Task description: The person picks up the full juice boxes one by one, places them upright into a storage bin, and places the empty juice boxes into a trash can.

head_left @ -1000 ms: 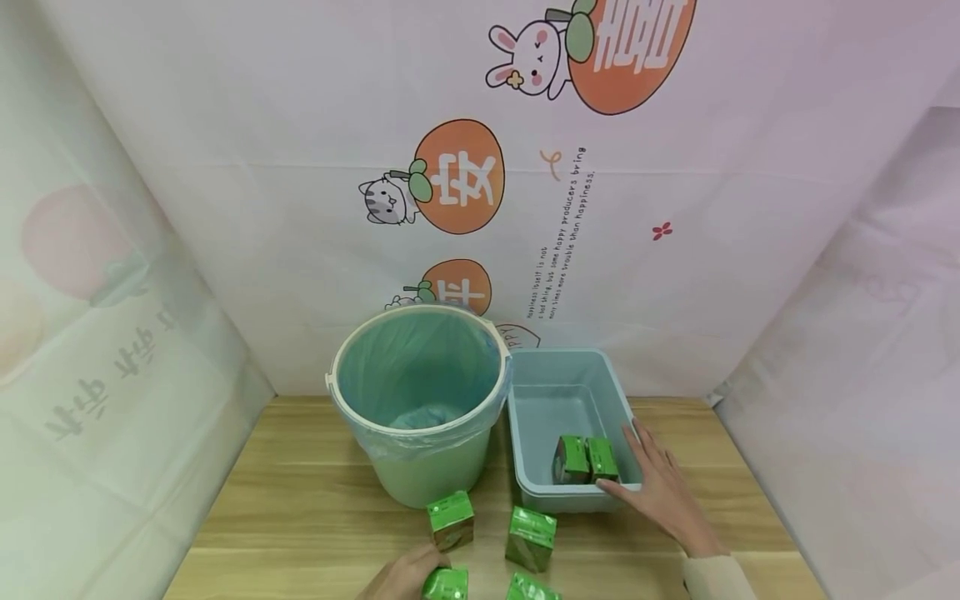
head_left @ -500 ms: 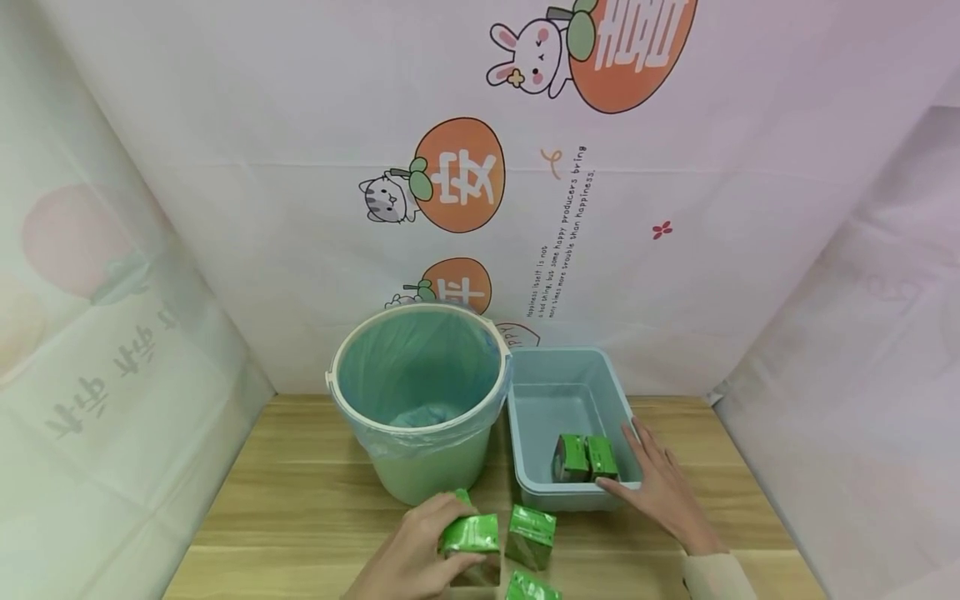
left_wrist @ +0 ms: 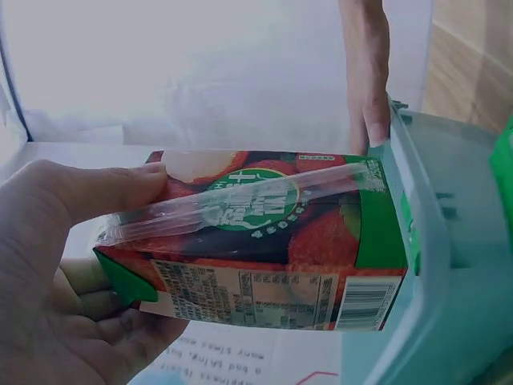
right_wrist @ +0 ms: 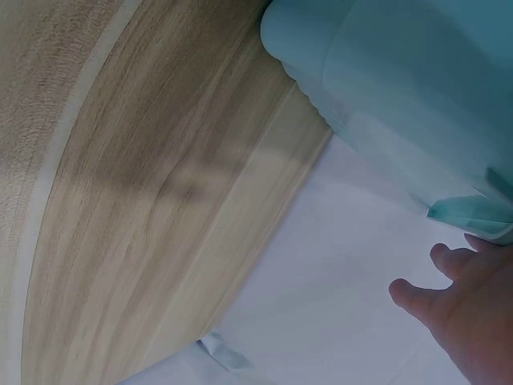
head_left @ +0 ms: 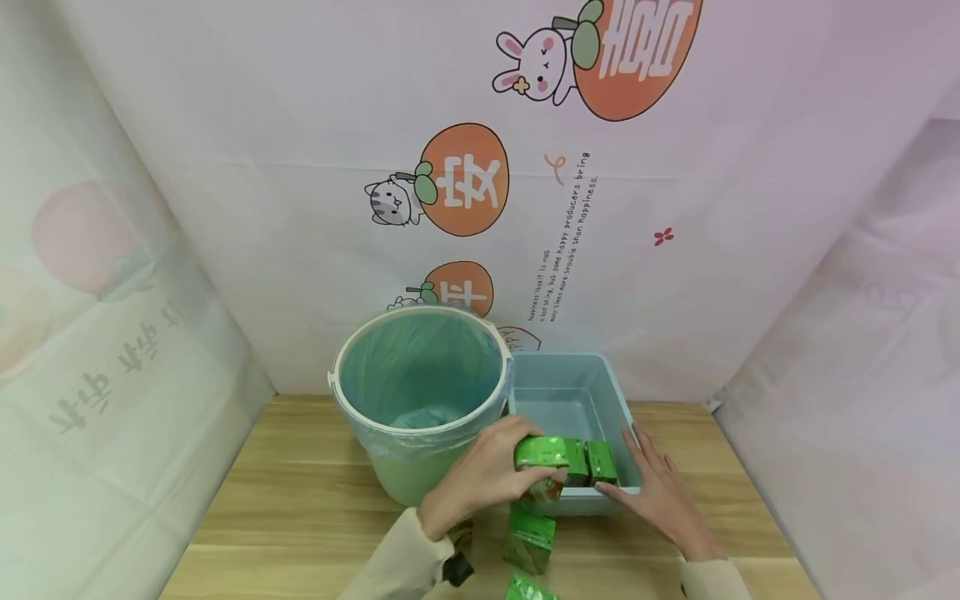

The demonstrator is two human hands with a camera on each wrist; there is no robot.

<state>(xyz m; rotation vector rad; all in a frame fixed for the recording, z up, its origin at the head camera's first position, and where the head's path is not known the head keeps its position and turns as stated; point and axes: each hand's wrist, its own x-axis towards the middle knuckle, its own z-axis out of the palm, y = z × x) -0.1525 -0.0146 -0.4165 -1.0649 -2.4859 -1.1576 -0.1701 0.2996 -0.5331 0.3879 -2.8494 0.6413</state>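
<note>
In the head view my left hand (head_left: 491, 467) grips a green-topped juice carton (head_left: 542, 452) over the front left of a light blue plastic bin (head_left: 558, 356). The left wrist view shows red fruit printing on this carton and a wrapped straw (left_wrist: 240, 204) along its side, with the thumb on one face and fingers beneath. Two similar cartons (head_left: 602, 461) stand side by side in the bin's front right part. My right hand (head_left: 658, 493) rests on the bin's front right corner, fingers spread along the rim; the right wrist view shows its fingertips reaching past the bin's edge.
A pale green bucket (head_left: 401, 475) with a clear liner stands left of the bin. In front of it are more cartons on the wooden table (head_left: 300, 500): one green carton (head_left: 530, 542), another at the bottom edge, and one mostly hidden by the left wrist. Printed white cloth surrounds the table.
My left hand has lifted its carton from the front of the table and carried it forward and right to the bin. The right hand stays at the bin's corner.
</note>
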